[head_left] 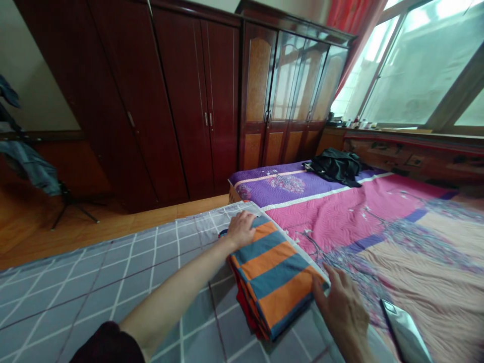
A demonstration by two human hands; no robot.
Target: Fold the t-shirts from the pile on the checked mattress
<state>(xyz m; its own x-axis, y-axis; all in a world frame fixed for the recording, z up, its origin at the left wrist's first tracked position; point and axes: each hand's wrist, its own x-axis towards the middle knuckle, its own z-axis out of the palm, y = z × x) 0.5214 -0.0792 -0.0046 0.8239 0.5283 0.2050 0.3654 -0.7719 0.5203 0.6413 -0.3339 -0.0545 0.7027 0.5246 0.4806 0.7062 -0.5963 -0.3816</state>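
Note:
A folded stack of cloth (pixel 270 275) with orange and teal stripes and a red underside lies on a grey checked bedsheet (pixel 113 287). My left hand (pixel 241 229) rests palm down on the far end of the stack, without gripping it. My right hand (pixel 340 307) lies against the stack's near right corner, its fingers spread and touching the edge. A silver, phone-like object (pixel 404 333) lies on the quilt just right of my right hand.
A pink and purple quilt (pixel 340 217) covers the bed beside the grey sheet, with a black garment (pixel 335 166) at its far end. Dark wooden wardrobes (pixel 189 101) line the back wall. A tripod stand (pixel 70 206) and hanging clothes (pixel 26 166) stand at left.

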